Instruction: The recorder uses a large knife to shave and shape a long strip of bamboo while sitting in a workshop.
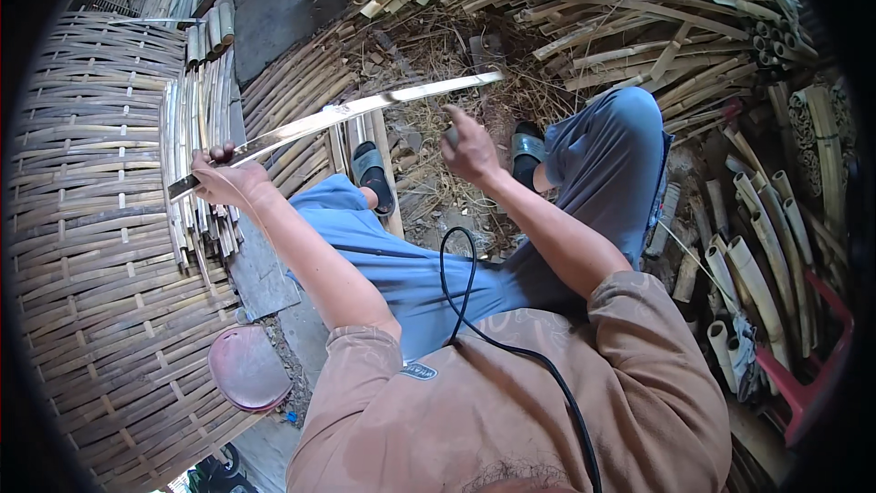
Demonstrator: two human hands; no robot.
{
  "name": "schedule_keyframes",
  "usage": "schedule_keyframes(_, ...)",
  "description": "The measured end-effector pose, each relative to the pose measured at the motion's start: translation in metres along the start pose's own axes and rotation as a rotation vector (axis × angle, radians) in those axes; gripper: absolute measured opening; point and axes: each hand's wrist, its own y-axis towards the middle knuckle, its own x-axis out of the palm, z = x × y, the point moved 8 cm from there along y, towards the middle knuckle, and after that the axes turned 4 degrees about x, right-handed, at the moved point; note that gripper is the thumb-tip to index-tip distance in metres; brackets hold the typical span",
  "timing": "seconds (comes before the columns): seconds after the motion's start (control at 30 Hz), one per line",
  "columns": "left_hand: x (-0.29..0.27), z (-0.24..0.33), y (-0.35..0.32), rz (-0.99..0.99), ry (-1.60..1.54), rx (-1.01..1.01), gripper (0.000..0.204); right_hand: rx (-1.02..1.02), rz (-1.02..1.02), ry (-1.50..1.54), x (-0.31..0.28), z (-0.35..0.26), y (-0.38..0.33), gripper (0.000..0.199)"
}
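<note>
Lying at the left is a big woven mat [100,173], with a pile of thin sticks [187,119] by its right edge. Over the pile, the left hand [225,178] is clamped on a long, pale strip [333,116], close to its left end. The strip reaches off to the far right. Just on its near side is the right hand [472,151], one finger out; I cannot tell if it grips anything. At the right lean cut tubes [750,285].

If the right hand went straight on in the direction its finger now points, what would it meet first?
The right hand would probably meet the long, flat, pale bamboo strip held in the left hand. Depth is unclear, so it might pass above or below.
</note>
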Motion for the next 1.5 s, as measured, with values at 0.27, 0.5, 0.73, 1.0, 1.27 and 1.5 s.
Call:
schedule_keyframes(0.27,-0.025,0.0,0.012,0.034,0.03,-0.079,0.028,0.371,-0.16,-0.339,0.023,0.091,-0.003,0.021)
schedule_keyframes(0.5,-0.057,-0.013,0.024,0.291,0.192,-0.085,0.016,0.545,-0.151,-0.384,-0.003,0.136,0.009,0.027)
schedule_keyframes(0.73,-0.09,-0.009,0.032,0.579,0.384,-0.008,0.053,0.076,-0.135,-0.361,0.051,0.076,-0.002,0.021)
schedule_keyframes(1.0,-0.03,0.001,0.036,-0.005,0.032,-0.07,0.026,0.808,0.106,-0.177,-0.03,0.188,0.017,0.031)
schedule_keyframes(1.27,0.08,0.098,-0.043,-0.724,-0.594,-0.155,0.042,0.165,0.255,0.479,-0.027,0.024,0.052,0.04)
schedule_keyframes(1.5,0.19,0.174,-0.094,-1.22,-0.849,-0.25,0.054,-0.115,-0.105,0.701,-0.061,-0.128,0.035,0.04)
